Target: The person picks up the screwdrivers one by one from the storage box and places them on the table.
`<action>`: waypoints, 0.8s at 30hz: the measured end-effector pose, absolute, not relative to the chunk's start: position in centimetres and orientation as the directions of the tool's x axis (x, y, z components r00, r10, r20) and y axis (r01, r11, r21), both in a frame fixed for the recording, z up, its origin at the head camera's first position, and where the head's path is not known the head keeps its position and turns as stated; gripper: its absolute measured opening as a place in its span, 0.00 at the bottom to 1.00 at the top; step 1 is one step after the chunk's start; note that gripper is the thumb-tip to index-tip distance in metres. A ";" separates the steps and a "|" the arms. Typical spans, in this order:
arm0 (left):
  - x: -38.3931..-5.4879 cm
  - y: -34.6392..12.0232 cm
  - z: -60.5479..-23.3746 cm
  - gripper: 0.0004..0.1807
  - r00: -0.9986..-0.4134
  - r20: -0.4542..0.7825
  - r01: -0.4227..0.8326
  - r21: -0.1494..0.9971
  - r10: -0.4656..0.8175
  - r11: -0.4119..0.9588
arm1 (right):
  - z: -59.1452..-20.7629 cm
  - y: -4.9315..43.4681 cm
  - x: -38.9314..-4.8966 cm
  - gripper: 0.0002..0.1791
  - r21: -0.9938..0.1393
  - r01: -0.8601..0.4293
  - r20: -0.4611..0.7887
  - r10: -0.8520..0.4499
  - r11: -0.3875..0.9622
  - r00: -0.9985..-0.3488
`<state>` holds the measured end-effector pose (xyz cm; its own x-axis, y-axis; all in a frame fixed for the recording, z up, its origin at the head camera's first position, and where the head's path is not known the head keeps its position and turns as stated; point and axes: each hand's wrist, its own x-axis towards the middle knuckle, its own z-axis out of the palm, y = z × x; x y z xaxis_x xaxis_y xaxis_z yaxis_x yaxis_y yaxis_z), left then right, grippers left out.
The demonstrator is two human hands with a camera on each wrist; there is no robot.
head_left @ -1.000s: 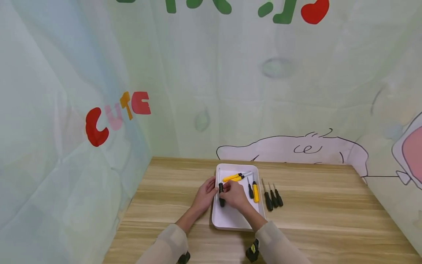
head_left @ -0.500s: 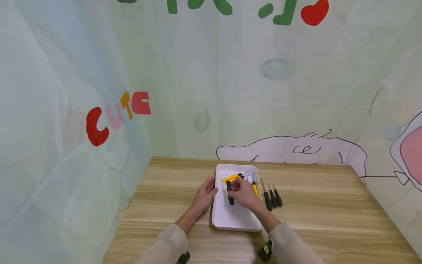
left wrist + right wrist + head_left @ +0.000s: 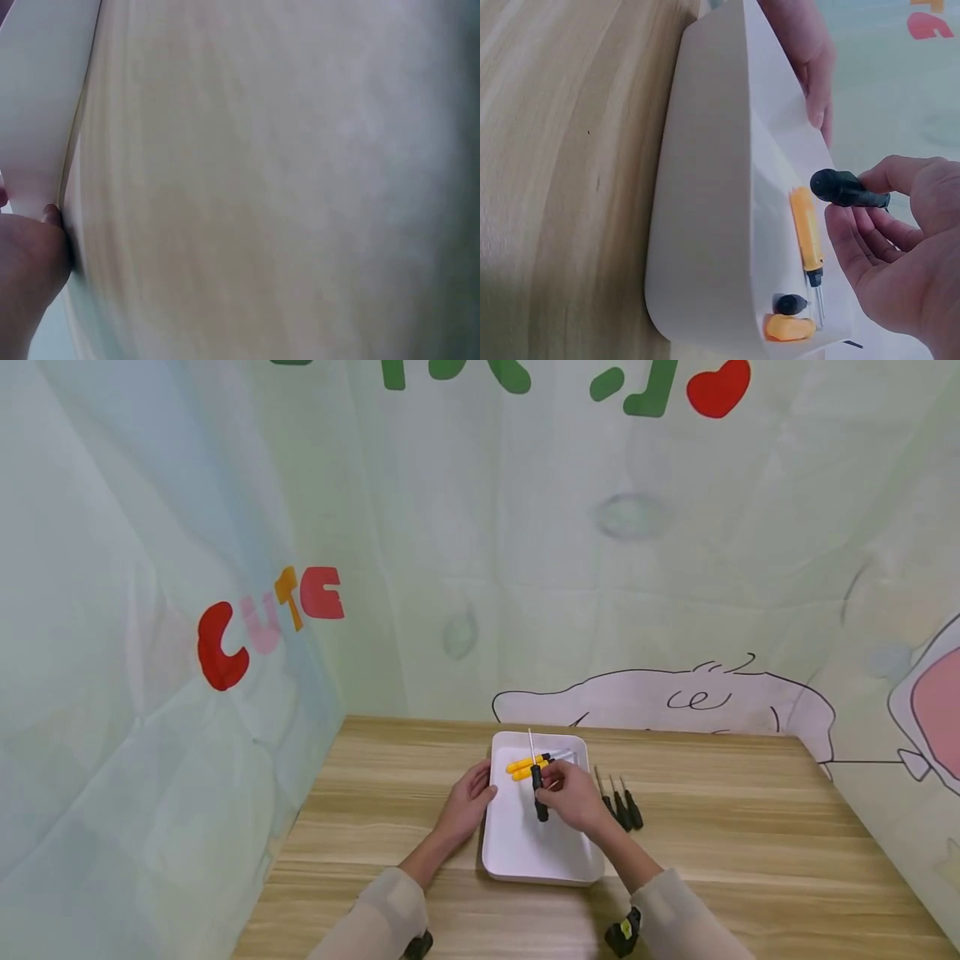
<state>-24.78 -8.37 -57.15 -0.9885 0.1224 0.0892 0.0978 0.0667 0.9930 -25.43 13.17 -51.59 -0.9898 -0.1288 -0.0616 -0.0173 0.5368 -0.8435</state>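
Observation:
A black-handled screwdriver, its shaft toward the far side, is pinched between the thumb and fingers of my right hand above the white tray. In the right wrist view the end of its handle faces the camera. My left hand holds the tray's left wall, thumb at the rim and fingers outside. Yellow-handled screwdrivers lie at the tray's far end. Another yellow handle and a small black handle show in the right wrist view; my right hand hides them in the head view.
Several black screwdrivers lie side by side on the wooden table, right of the tray. A printed cloth hangs behind the table and along its sides.
My right hand has carried the black screwdriver from the tray's left side up and rightward, over the tray's middle. The left hand and tray have stayed in place.

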 end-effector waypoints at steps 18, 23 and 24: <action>-24.8 -8.1 -57.4 0.30 -0.990 0.077 0.087 0.993 0.115 0.082 | -50.5 15.8 -25.2 0.15 -0.843 0.000 -0.060 -0.094 0.538 -0.994; -24.8 -8.2 -57.0 0.29 -0.992 0.070 0.080 0.993 0.107 0.092 | -50.3 16.4 -25.3 0.16 -0.830 -0.022 -0.039 -0.098 0.557 -0.994; -24.7 -8.2 -57.0 0.29 -0.992 0.071 0.081 0.992 0.103 0.097 | -50.3 16.5 -25.4 0.16 -0.829 -0.026 -0.035 -0.100 0.558 -0.994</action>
<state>-24.72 -8.18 -56.97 -0.9922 0.1030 0.0706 0.0806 0.0965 0.9921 -25.36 16.50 -50.25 -0.9944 -0.0998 -0.0355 -0.0265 0.5581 -0.8293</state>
